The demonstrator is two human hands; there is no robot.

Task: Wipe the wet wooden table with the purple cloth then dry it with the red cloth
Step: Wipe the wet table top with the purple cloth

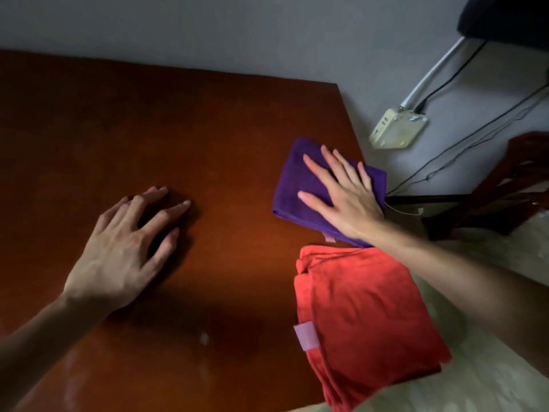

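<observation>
A folded purple cloth lies at the right edge of the reddish-brown wooden table. My right hand lies flat on it, fingers straight and spread. Just below it, a folded red cloth with a pale label hangs partly over the table's right edge. My left hand rests on the bare tabletop left of centre, fingertips touching the wood, fingers loosely bent and holding nothing. Faint pale smears show on the wood near the front.
A grey wall runs behind the table. On the floor to the right lie a white power strip, black cables and a dark wooden chair. Pale floor shows at the lower right.
</observation>
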